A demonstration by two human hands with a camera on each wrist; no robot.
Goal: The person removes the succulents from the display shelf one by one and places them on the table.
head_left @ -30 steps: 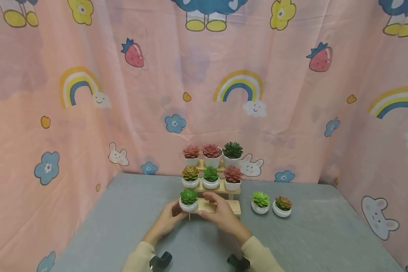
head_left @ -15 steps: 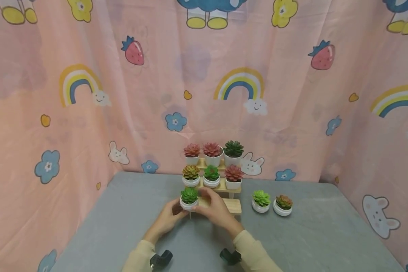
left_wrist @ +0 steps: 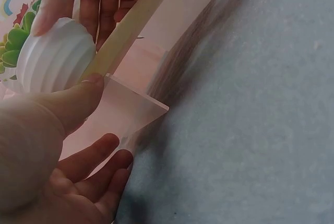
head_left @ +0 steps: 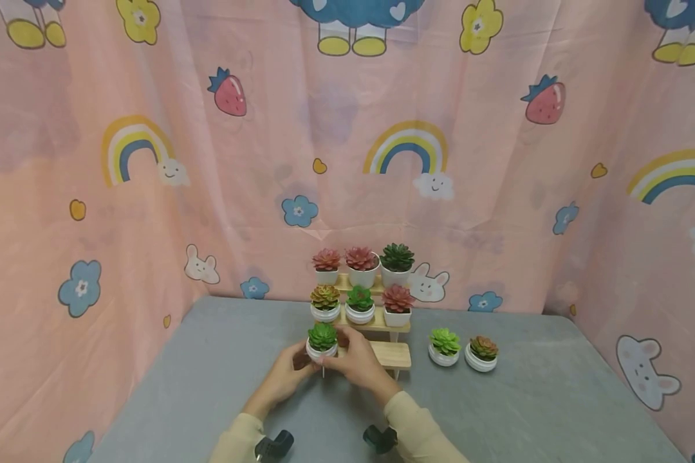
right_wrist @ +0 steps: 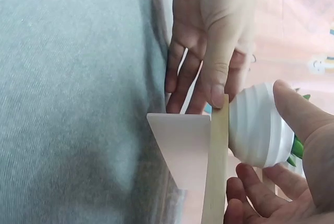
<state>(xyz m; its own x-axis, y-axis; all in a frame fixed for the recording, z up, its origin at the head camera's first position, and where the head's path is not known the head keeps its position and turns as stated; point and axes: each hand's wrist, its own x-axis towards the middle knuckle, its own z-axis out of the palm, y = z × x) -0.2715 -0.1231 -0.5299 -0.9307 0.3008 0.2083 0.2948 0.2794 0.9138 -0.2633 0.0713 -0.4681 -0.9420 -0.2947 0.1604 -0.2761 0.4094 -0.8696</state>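
Settling the green succulent pot (head_left: 322,342) at the left end of the lowest wooden board (head_left: 391,354), lower centre of the head view, looks like the step: right hand (head_left: 356,361) pinches the pot between thumb and fingers, left hand (head_left: 285,377) has relaxed fingers and its thumb against the board's end. Best done with a light grasp, pot upright, small nudges until the base sits wholly on the board, left thumb bracing against any slide, then an even release. Versus one second ago, right hand is shifted leftward from the bare board onto the pot; pot stays roughly put.
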